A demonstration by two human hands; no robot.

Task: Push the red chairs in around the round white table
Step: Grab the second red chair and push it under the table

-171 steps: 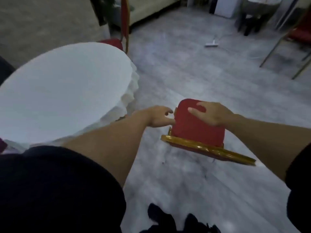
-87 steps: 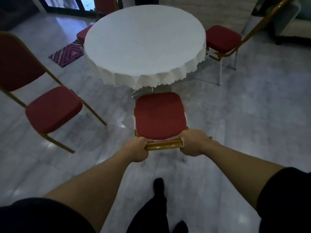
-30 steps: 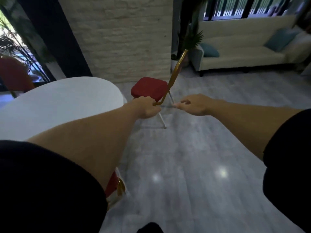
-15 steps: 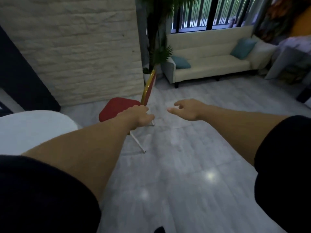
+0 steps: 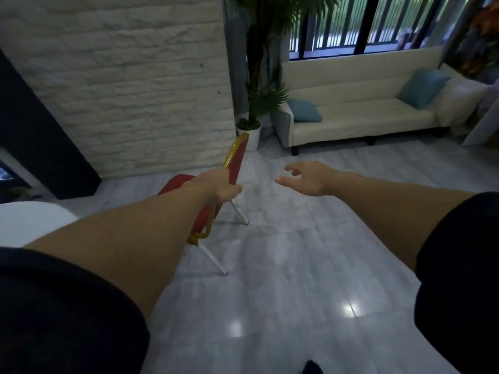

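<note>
Beside the table, the left hand grips a red chair; the right hand hangs open, likely gripping next before pushing.

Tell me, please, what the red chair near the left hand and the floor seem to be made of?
Red chair: the frame looks like metal with a glossy gold finish, the legs pale and thin; the seat and back look padded in red fabric, though blur hides the weave. Floor: probably polished grey stone or tile, since joint lines and bright light reflections show.
</note>
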